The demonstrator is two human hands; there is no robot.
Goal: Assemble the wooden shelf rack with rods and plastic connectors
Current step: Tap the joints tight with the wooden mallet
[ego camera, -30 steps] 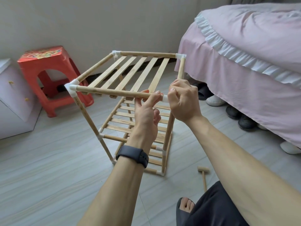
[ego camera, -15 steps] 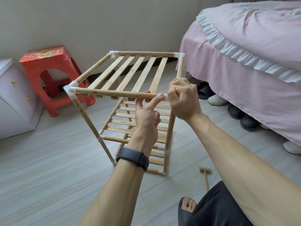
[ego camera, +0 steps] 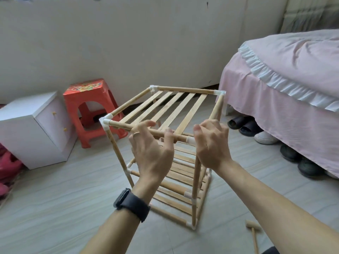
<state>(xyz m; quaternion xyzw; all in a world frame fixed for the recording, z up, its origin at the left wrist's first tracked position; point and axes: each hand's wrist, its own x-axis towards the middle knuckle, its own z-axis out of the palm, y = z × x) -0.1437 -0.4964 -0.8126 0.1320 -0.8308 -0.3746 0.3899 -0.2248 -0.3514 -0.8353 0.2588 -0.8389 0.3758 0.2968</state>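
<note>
Hovering empty, fingers (ego camera: 147, 123) loosely spread, left hand (ego camera: 152, 154) and right hand (ego camera: 212, 145) flanked a white connector (ego camera: 190, 140) — between the thumbs — on the pale slatted rack (ego camera: 185, 89).

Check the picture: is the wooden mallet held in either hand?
No, the wooden mallet lies alone on the floor, to the right of the rack.

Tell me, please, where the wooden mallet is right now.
The wooden mallet lies on the floor at the head view's lower right, beside the nearest foot of the rack.
</note>
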